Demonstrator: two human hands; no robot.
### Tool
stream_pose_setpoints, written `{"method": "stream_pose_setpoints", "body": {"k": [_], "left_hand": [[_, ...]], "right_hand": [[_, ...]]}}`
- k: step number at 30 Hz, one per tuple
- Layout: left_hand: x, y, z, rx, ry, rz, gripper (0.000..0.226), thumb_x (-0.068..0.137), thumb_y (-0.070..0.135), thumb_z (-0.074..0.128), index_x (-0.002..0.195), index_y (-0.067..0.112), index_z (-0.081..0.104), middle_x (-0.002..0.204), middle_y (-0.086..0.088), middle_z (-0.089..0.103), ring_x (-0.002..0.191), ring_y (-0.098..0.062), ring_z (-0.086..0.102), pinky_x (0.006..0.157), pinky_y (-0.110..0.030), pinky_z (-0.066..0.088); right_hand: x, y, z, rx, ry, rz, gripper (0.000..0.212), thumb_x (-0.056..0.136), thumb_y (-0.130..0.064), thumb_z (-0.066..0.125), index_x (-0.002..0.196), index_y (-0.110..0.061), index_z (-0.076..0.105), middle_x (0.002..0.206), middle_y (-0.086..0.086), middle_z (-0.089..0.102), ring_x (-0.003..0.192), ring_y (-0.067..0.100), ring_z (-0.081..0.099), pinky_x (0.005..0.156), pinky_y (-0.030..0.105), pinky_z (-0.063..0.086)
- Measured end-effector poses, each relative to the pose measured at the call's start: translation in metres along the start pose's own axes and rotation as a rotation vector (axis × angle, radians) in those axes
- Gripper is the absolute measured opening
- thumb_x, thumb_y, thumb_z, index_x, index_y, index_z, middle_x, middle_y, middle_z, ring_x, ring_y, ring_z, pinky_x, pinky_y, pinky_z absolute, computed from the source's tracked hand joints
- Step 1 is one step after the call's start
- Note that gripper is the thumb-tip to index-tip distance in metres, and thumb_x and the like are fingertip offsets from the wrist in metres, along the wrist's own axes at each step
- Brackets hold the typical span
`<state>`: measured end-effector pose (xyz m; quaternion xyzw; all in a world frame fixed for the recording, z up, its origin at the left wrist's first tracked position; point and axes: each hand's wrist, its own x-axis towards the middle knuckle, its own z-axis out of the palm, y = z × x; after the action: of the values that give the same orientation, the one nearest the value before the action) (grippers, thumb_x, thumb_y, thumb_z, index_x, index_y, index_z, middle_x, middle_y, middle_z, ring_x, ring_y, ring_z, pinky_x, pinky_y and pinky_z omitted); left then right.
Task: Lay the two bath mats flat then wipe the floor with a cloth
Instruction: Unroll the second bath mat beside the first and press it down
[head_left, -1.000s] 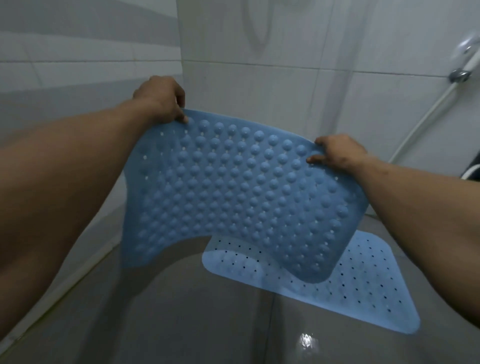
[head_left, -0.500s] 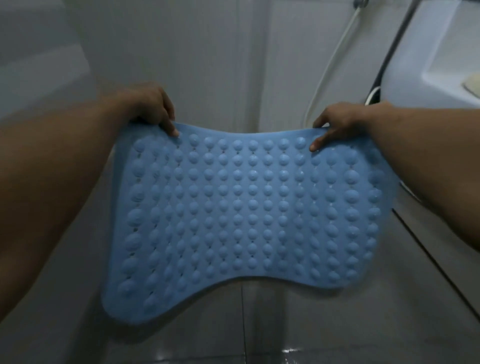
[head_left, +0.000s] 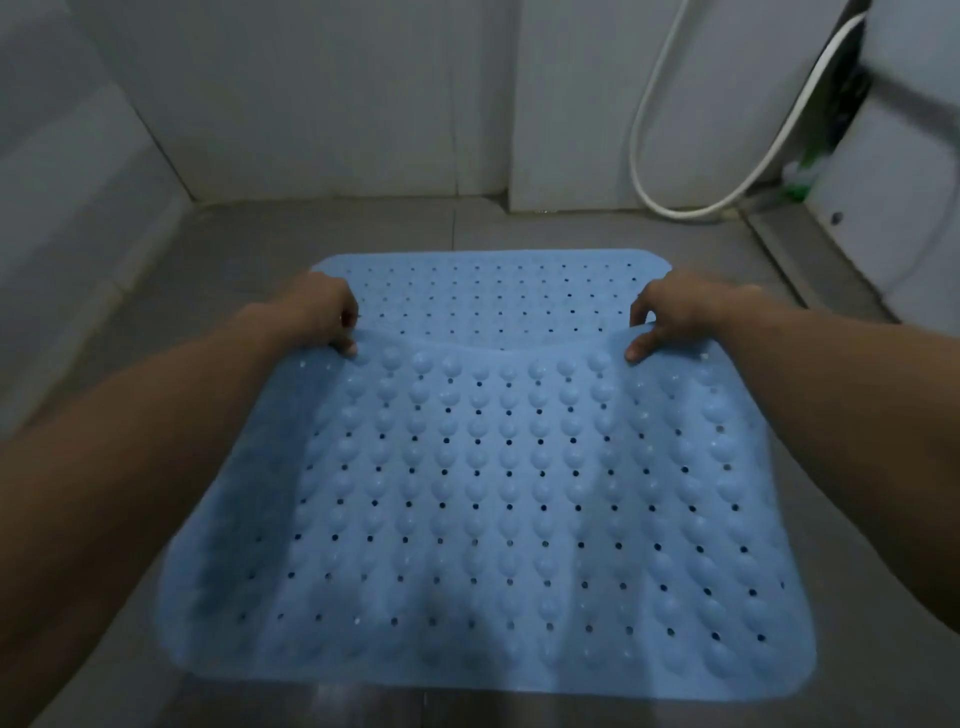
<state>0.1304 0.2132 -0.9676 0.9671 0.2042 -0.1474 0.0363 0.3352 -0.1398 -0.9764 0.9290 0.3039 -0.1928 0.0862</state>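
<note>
Grey tiled floor, white tiled walls, white hose far right; flat blue mat on floor; studded blue mat overlapping it, far edge pinched by left hand and right hand

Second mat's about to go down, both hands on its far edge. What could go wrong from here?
1. The held mat faces suction cups up; laid this way it would likely not grip the floor.
2. Its far edge, pinched by the left hand and right hand, appears to overlap the flat mat; dropped here, it may rest partly on it, not flat.
3. The middle sags between the hands, so it could buckle on landing.
</note>
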Motion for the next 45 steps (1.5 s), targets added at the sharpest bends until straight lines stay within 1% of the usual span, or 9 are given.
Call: {"method": "stream_pose_setpoints", "body": {"k": [3,7,11,14,19,22,24,34,45], "left_hand": [[0.017,-0.008,0.031,0.101,0.013,-0.023,0.026,0.071,0.038,0.083,0.079,0.020,0.066,0.080,-0.007,0.059,0.079,-0.027,0.055,0.067,-0.030,0.042],[0.036,-0.020,0.063,0.176,0.011,-0.064,0.025,0.080,0.039,0.075,0.088,0.017,0.066,0.088,-0.009,0.055,0.079,-0.028,0.052,0.070,-0.033,0.044],[0.052,-0.028,0.087,0.281,-0.012,-0.113,0.028,0.086,0.040,0.068,0.099,0.016,0.065,0.099,-0.013,0.063,0.090,-0.031,0.059,0.086,-0.039,0.044],[0.060,-0.028,0.106,0.418,0.018,-0.068,0.041,0.087,0.040,0.063,0.120,0.017,0.058,0.119,-0.013,0.061,0.113,-0.032,0.055,0.100,-0.043,0.035],[0.046,-0.002,0.150,0.033,0.255,0.143,0.067,0.086,0.048,0.040,0.144,0.014,0.042,0.149,-0.018,0.040,0.136,-0.034,0.037,0.114,-0.052,0.026],[0.028,0.019,0.190,-0.108,0.181,0.088,0.064,0.099,0.058,0.017,0.156,0.029,0.010,0.164,-0.002,0.002,0.151,-0.023,0.001,0.122,-0.048,-0.003],[0.019,0.024,0.210,-0.140,0.173,0.046,0.066,0.096,0.061,0.007,0.156,0.032,-0.001,0.164,0.005,-0.009,0.151,-0.017,-0.010,0.120,-0.047,-0.011],[-0.033,0.032,0.231,-0.111,0.207,0.043,0.069,0.097,0.059,0.006,0.155,0.025,-0.011,0.162,0.000,-0.018,0.149,-0.018,-0.017,0.119,-0.051,-0.013],[-0.077,0.038,0.247,-0.076,0.153,0.054,0.081,0.083,0.066,-0.015,0.154,0.026,-0.016,0.161,0.002,-0.023,0.148,-0.018,-0.021,0.119,-0.051,-0.014]], "right_hand": [[0.030,0.011,0.034,-0.061,0.014,0.004,0.066,0.061,-0.076,0.074,0.110,-0.033,0.067,0.115,0.005,0.063,0.105,0.028,0.060,0.093,0.044,0.052],[0.046,0.027,0.073,-0.148,0.083,0.049,0.073,0.065,-0.089,0.055,0.109,-0.031,0.065,0.112,0.007,0.064,0.104,0.028,0.061,0.082,0.038,0.047],[0.050,0.034,0.106,-0.231,0.201,0.073,0.092,0.070,-0.094,0.031,0.128,-0.028,0.059,0.126,0.010,0.061,0.116,0.029,0.056,0.099,0.045,0.037],[0.048,0.033,0.122,-0.223,0.280,0.064,0.087,0.077,-0.089,0.030,0.135,-0.027,0.052,0.132,0.013,0.052,0.123,0.032,0.046,0.106,0.047,0.030],[0.030,-0.005,0.144,0.055,0.452,0.009,0.070,0.091,-0.071,0.031,0.145,-0.028,0.041,0.152,0.013,0.036,0.143,0.031,0.029,0.120,0.049,0.016],[0.022,-0.055,0.173,0.173,0.360,0.033,0.072,0.092,-0.075,0.016,0.154,-0.039,0.019,0.166,0.002,0.006,0.153,0.026,-0.002,0.121,0.054,-0.006],[0.018,-0.079,0.193,0.190,0.290,0.084,0.076,0.090,-0.076,0.008,0.157,-0.040,0.002,0.166,-0.004,-0.010,0.152,0.025,-0.015,0.118,0.057,-0.013],[-0.025,-0.088,0.220,0.169,0.322,0.124,0.077,0.089,-0.077,0.004,0.156,-0.040,-0.008,0.165,-0.006,-0.015,0.151,0.023,-0.021,0.119,0.055,-0.012],[-0.072,-0.091,0.244,0.174,0.288,0.144,0.075,0.090,-0.078,0.004,0.155,-0.043,-0.010,0.165,-0.007,-0.015,0.150,0.021,-0.021,0.120,0.055,-0.013]]}}
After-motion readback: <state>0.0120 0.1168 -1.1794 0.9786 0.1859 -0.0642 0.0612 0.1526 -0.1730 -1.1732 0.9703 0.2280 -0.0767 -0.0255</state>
